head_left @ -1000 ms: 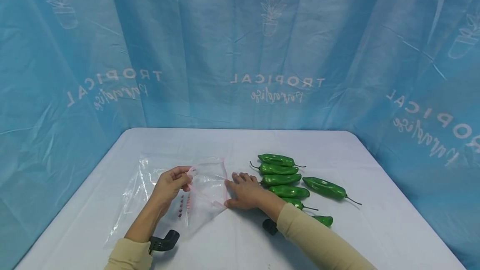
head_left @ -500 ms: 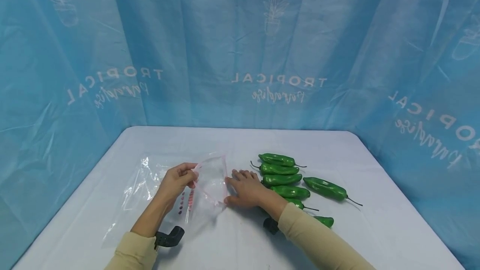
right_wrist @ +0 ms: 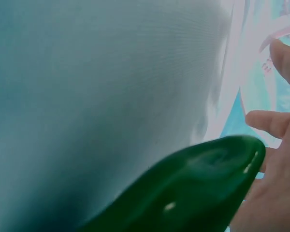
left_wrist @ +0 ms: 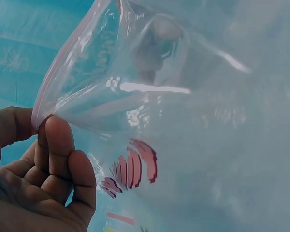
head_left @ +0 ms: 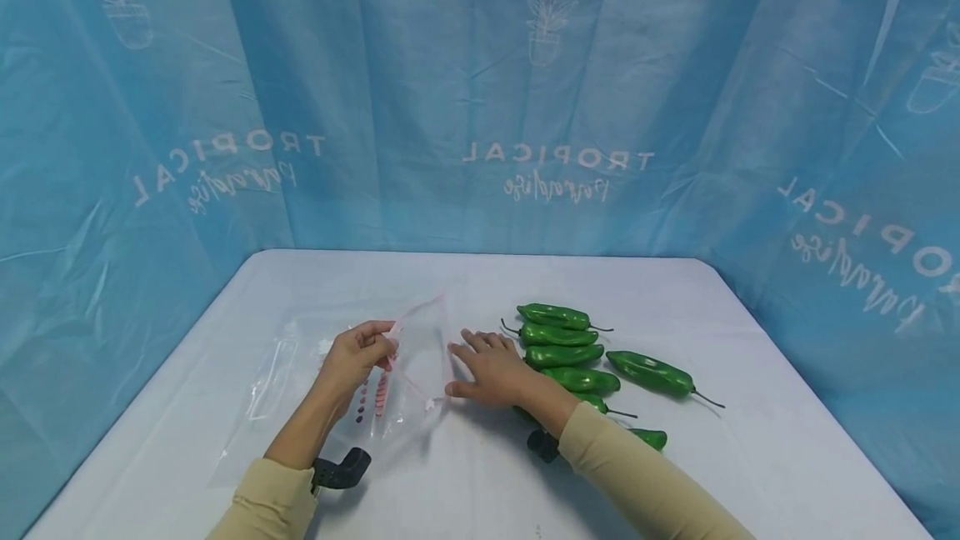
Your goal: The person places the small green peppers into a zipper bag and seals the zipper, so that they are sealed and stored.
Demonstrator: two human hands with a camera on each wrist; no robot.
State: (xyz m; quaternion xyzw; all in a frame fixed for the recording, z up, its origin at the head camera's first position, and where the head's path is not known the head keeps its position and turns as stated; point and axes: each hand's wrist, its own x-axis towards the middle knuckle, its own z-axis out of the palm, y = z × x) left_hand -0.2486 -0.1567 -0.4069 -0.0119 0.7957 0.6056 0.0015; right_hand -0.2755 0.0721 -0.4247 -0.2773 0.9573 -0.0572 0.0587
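A clear plastic zip bag (head_left: 420, 361) with a pink-edged mouth and red printed marks lies on the white table, its mouth gaping toward the right. My left hand (head_left: 351, 367) pinches one lip of that mouth between thumb and fingers, and the left wrist view shows the lip lifted. At the opposite side of the mouth is my right hand (head_left: 491, 375), fingers spread and fingertips right at the pink edge. Several green chili peppers (head_left: 561, 357) lie in a column beside and partly beneath the right forearm. One pepper (right_wrist: 198, 188) looms large in the right wrist view.
A separate long green pepper (head_left: 651, 374) lies right of the column, its stem pointing right. The white table (head_left: 772, 457) ends at blue printed curtains (head_left: 420, 90) behind and on both sides. Black wrist cameras (head_left: 342, 469) stick out near the sleeves.
My left hand has shifted slightly right, drawing the bag's lip up so the mouth gapes wider. My right hand has barely moved; the peppers stay put.
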